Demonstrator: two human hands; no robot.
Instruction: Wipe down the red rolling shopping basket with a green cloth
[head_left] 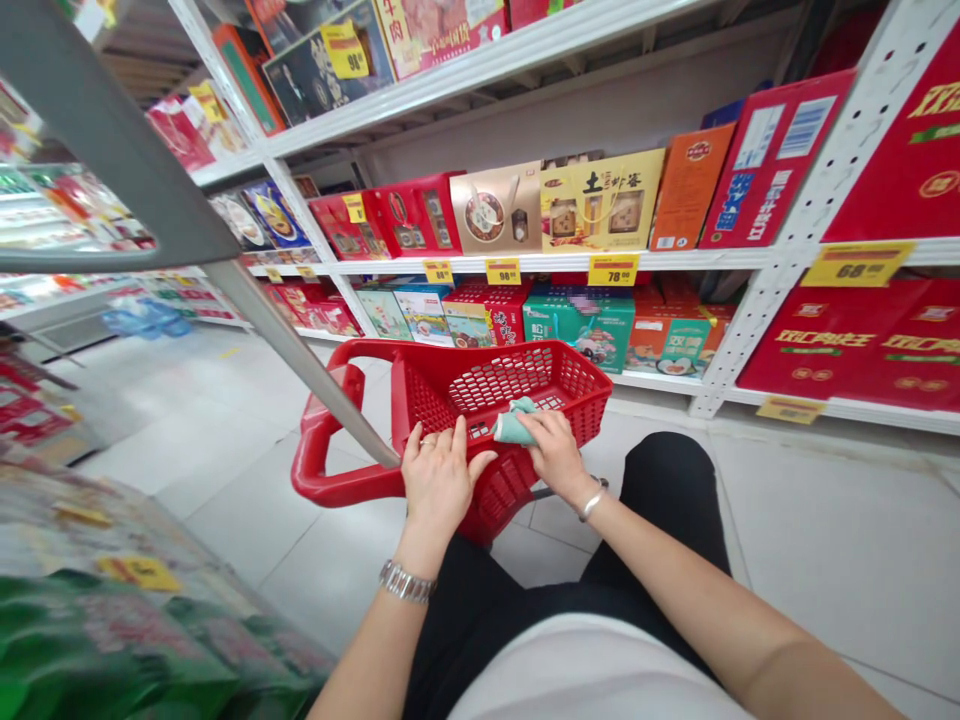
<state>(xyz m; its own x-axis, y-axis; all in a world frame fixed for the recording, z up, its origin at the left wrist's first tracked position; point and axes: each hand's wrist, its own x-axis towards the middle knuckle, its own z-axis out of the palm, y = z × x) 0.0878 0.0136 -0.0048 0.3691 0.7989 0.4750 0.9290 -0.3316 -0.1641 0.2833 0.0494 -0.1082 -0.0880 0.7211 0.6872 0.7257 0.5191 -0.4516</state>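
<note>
1. A pale green, crumpled fabric cloth (pixel 514 428) is at the near rim of the basket, right of that rim's middle, bunched under the right hand's fingers.
2. The right hand (pixel 555 450) has its grip closed on this cloth, palm down, reaching over the near rim; a silver metal bangle (pixel 594 499) circles the wrist.
3. The red plastic shopping basket (pixel 595 408), with perforated lattice walls, forms the top of a cart standing on the floor.
4. The left hand (pixel 439 480) lies on the left end of the near rim, just beside the handle. Its grip is wide: fingers stretched out, thumb spread toward the cloth. A ring and a silver link watch (pixel 407 581) are on this arm.
5. A thick red loop handle (pixel 315 465) extends from the basket's left end.
6. A grey metal pole (pixel 292 350) slants down to the handle near the left hand, joined above to a grey frame (pixel 165 180).
7. Beyond the basket's far edge, white metal shelving (pixel 397 267) carries boxed goods; on its middle shelf, a gold carton (pixel 600 205) stands left of an orange carton (pixel 690 190). Yellow price tags (pixel 613 269) hang along the front edge.
8. Pale tiled floor (pixel 817 530) surrounds the cart; blurred green packages (pixel 127 640) fill the lower left.
</note>
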